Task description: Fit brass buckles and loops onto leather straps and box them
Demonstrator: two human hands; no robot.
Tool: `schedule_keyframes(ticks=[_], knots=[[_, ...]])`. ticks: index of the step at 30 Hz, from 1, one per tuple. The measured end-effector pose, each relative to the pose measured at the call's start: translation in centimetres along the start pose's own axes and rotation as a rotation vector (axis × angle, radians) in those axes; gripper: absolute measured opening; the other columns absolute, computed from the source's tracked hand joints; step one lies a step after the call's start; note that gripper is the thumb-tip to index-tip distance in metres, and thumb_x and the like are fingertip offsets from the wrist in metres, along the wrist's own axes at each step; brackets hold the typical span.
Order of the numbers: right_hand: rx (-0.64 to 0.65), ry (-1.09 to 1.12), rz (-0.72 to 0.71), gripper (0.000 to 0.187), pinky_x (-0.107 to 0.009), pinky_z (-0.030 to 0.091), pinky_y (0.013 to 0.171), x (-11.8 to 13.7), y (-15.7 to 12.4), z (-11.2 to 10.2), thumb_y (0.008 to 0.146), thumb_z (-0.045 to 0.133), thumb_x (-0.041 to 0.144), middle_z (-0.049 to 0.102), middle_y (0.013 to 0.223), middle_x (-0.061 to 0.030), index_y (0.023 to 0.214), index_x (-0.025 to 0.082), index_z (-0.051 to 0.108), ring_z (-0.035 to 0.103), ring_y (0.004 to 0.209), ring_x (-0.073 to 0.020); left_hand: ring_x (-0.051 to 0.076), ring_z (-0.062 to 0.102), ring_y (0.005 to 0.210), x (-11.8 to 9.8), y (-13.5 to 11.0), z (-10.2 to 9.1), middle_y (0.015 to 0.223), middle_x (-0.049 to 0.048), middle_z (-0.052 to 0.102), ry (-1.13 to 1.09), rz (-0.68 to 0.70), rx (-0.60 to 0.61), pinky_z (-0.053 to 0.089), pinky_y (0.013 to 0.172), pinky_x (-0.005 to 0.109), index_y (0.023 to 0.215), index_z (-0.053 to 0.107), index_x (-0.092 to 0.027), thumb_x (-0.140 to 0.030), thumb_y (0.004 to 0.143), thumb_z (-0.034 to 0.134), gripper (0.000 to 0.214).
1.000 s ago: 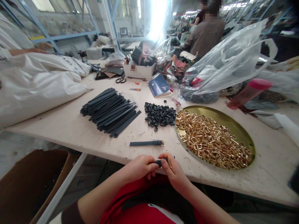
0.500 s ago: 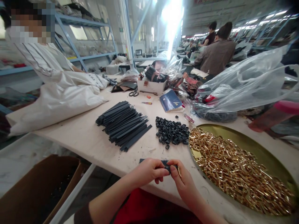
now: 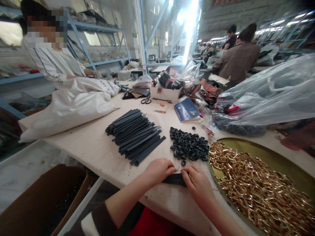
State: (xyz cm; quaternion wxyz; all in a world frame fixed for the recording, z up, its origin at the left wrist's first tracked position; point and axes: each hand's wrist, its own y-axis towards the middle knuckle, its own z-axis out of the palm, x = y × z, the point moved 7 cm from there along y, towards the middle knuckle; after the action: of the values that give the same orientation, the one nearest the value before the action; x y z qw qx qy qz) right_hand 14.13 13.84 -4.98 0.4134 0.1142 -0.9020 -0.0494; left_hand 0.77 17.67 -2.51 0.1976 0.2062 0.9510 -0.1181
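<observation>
My right hand (image 3: 198,181) is closed on the right part of a flat black strip (image 3: 174,179), thumb on top. A bit of gold metal shows between its fingers, mostly hidden. My left hand (image 3: 159,170) is at the strip's upper left, thumb and fingers pinched together; what lies between its fingertips is too small to make out. Beyond my hands lie a pile of black strips (image 3: 136,136) and a heap of small black loops (image 3: 189,143). To the right, a gold-coloured oval tray (image 3: 265,151) holds many gold metal buckles (image 3: 261,186).
A blue booklet (image 3: 187,109), scissors (image 3: 146,101) and a white box (image 3: 165,94) lie farther back. A white sack (image 3: 71,109) covers the table's left side; a clear plastic bag (image 3: 270,91) bulges at right. An open carton (image 3: 44,196) stands below left. A co-worker (image 3: 49,62) is behind the sack.
The view has shifted, so the table things appear farther right and lower. My left hand has shifted from around the strip to its upper edge, and more of the strip shows between my hands.
</observation>
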Motion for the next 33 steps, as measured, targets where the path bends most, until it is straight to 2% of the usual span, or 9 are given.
schedule_keyframes(ticks=[3,6,13,17,20,24,27,29,33], knots=[[-0.002,-0.13,-0.041,0.02,-0.036,0.04,0.072,-1.1,0.5,0.7,0.083,0.043,0.026,0.061,0.082,-0.0075,0.08,0.02,0.061,0.054,0.08,-0.0229,0.024,0.057,0.088,4.7,1.5,-2.1,0.093,0.0138,0.06,0.273,-0.243,-0.156,0.042,0.075,0.03,0.089,0.061,-0.012,-0.031,0.083,0.047,0.025],[-0.011,-0.147,-0.073,0.02,-0.037,0.039,0.074,-1.6,-0.3,1.3,0.084,0.043,0.027,0.062,0.084,-0.0071,0.082,0.02,0.062,0.054,0.082,-0.0226,0.028,0.056,0.09,7.1,2.0,-2.3,0.094,0.019,0.057,0.359,-0.333,-0.193,0.044,0.073,0.037,0.093,0.057,-0.006,-0.016,0.084,0.039,0.022],[-0.114,-0.013,-0.087,0.018,-0.035,0.041,0.075,-1.2,-1.3,0.2,0.084,0.044,0.025,0.063,0.082,-0.0056,0.082,0.019,0.061,0.056,0.081,-0.0207,0.02,0.058,0.087,6.7,2.6,-0.9,0.097,0.0125,0.057,0.42,-0.36,-0.189,0.047,0.073,0.035,0.095,0.056,-0.008,-0.013,0.087,0.037,0.021],[-0.281,0.077,-0.104,0.016,-0.035,0.042,0.079,-1.2,-2.3,-1.6,0.082,0.044,0.023,0.062,0.088,-0.007,0.088,0.018,0.059,0.055,0.086,-0.0208,0.016,0.058,0.084,6.4,2.2,-1.8,0.094,0.0062,0.059,0.383,-0.375,-0.22,0.049,0.074,0.035,0.094,0.056,-0.01,-0.026,0.086,0.047,0.02],[-0.31,0.138,-0.121,0.016,-0.034,0.042,0.08,-0.8,-3.7,-2.6,0.082,0.043,0.023,0.061,0.088,-0.0069,0.087,0.019,0.058,0.055,0.086,-0.0202,0.019,0.059,0.086,5.5,1.0,-3.2,0.091,0.01,0.061,0.298,-0.338,-0.28,0.048,0.076,0.037,0.088,0.057,-0.008,-0.017,0.084,0.047,0.013],[-0.248,0.29,-0.048,0.021,-0.034,0.043,0.076,-0.1,-4.7,-2.7,0.083,0.043,0.032,0.061,0.089,-0.0072,0.09,0.019,0.058,0.056,0.085,-0.0206,0.021,0.061,0.084,2.0,-1.2,-4.2,0.086,0.0116,0.063,0.078,-0.248,-0.375,0.048,0.075,0.034,0.083,0.055,-0.01,-0.014,0.08,0.047,0.009],[-0.184,0.581,0.105,0.037,-0.033,0.045,0.069,0.2,-4.6,-2.0,0.082,0.042,0.047,0.061,0.095,-0.0079,0.104,0.019,0.052,0.058,0.078,-0.0191,0.014,0.063,0.069,-1.9,-3.2,-2.7,0.078,0.0057,0.064,-0.167,-0.189,-0.399,0.05,0.062,0.024,0.089,0.051,-0.013,-0.026,0.085,0.039,0.018],[-0.11,0.758,0.179,0.04,-0.029,0.043,0.057,0.5,-4.5,-1.7,0.081,0.04,0.053,0.061,0.077,-0.0037,0.096,0.018,0.052,0.054,0.061,-0.0147,0.013,0.063,0.066,-3.8,-4.8,-1.0,0.078,0.0055,0.064,-0.557,-0.168,-0.422,0.05,0.058,0.023,0.09,0.05,-0.013,-0.027,0.083,0.04,0.019],[0.089,0.801,0.208,0.035,-0.023,0.031,0.049,0.9,-4.9,-2.6,0.08,0.045,0.051,0.044,0.05,0.0058,0.072,0.018,0.05,0.038,0.047,-0.0084,0.017,0.062,0.07,-5.3,-7.3,1.9,0.073,0.0054,0.064,-1.166,-0.133,-0.229,0.049,0.064,0.026,0.077,0.055,-0.013,-0.026,0.069,0.06,0.016]])
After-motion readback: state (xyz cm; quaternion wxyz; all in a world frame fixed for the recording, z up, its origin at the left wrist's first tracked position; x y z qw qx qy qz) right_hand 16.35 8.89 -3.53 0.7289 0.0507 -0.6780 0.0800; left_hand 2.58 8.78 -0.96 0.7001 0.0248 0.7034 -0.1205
